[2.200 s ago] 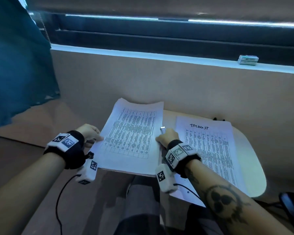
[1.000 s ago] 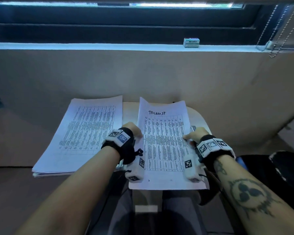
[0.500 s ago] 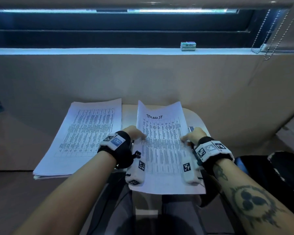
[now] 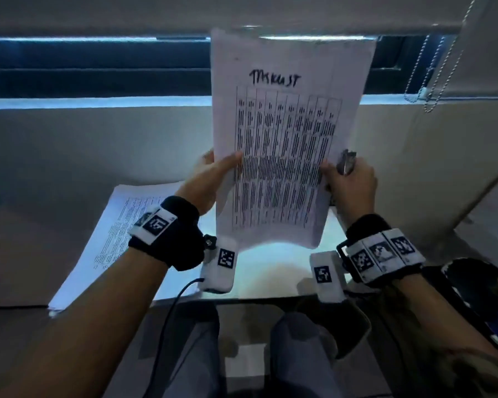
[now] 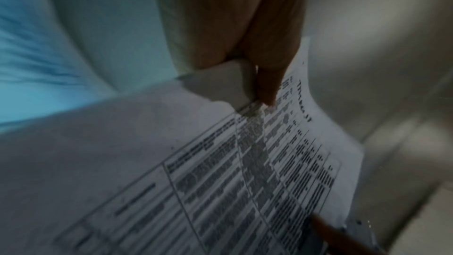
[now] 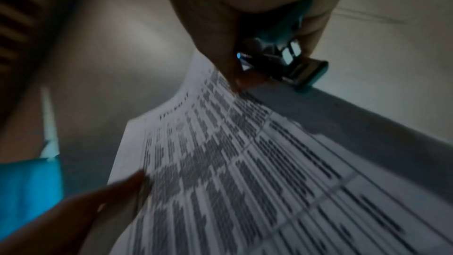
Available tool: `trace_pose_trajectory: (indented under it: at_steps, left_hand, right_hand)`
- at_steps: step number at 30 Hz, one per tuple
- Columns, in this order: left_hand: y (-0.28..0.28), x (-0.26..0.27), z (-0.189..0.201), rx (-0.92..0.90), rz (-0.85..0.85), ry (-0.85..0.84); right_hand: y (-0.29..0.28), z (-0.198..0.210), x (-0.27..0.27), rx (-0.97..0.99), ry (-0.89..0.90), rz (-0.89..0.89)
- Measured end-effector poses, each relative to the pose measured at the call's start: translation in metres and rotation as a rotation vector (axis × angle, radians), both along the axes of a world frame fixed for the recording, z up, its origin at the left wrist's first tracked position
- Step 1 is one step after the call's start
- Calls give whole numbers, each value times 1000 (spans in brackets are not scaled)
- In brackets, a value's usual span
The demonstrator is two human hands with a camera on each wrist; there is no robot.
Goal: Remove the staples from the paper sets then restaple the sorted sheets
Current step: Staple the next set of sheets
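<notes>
A paper set [image 4: 285, 145] with a printed table and a handwritten heading stands upright in the air above the small table [image 4: 270, 271]. My left hand [image 4: 213, 173] pinches its left edge, thumb on the front; the left wrist view shows that thumb on the paper set [image 5: 245, 162]. My right hand [image 4: 348, 182] pinches the right edge and also grips a small dark stapler [image 4: 346, 161], seen close in the right wrist view as the stapler [image 6: 289, 61] beside the paper set [image 6: 245, 162]. A second paper set [image 4: 118, 239] lies flat on the table's left side.
A beige wall [image 4: 98, 145] rises behind the table to a pale window sill [image 4: 127, 102]. Blind chains [image 4: 431, 81] hang at the upper right. My knees [image 4: 299, 354] are under the table's near edge. Dark bags [image 4: 472, 288] sit at the right.
Both hands have lifted the right paper set from flat on the table to upright in the air. The stapler stays in my right hand. The left paper set has not moved.
</notes>
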State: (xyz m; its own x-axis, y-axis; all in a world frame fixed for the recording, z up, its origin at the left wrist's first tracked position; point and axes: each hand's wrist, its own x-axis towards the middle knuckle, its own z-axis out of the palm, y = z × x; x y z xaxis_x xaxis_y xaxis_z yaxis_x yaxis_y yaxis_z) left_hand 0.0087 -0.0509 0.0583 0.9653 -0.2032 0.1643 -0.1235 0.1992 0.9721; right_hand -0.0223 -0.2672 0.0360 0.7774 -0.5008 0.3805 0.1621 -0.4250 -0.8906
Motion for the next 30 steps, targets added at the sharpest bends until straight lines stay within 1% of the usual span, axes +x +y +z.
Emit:
trace_pose_trajectory:
  at_steps: [1,3,5,7,8,10,12,15,17,19,21,23,25,27,30]
  left_hand:
    - [-4,-2,11,34,7,-87]
    - [-11,-8,21,109,31,-218]
    - [-16,-19,13,167,82,-284]
    - [-17,-25,-5,233,145,-287]
    - [-16,-26,-13,239,165,-258]
    - [-16,-27,-16,164,191,-209]
    - [-17,-27,-4,120,248,-254]
    - [-21,-29,28,76,328,-439]
    - [-23,-27,45,92,424,-572]
    - [-25,-23,51,142,535,-648]
    - [-26,-20,49,157,617,-673]
    - [-26,-18,46,151,634,-674]
    - [-28,-18,46,143,620,-693]
    - [-29,-21,49,145,617,-718]
    - [-32,-26,51,172,621,-739]
  right_hand:
    - [5,10,-6,-46,-75,-36]
    - [12,18,-18,-91,-151,-84]
    - [13,9,-26,-101,-141,-99]
    - [11,-7,-31,-135,-49,-92]
    - [11,-16,-33,-158,-9,-78]
    - [10,-29,-38,-187,29,-65]
    - [7,-37,-37,-165,22,-75]
    - [0,-42,-32,-121,4,-90]
    - [-3,-43,-28,-106,-7,-87]
    - [-5,-44,-28,-81,-37,-82]
    - [-7,-44,-27,-27,-111,-134]
    - [-9,-38,-28,158,-253,-199]
    - [-9,-20,-31,361,-429,-191]
    - [-2,12,-38,458,-558,-84]
    - [26,72,-48,436,-730,114]
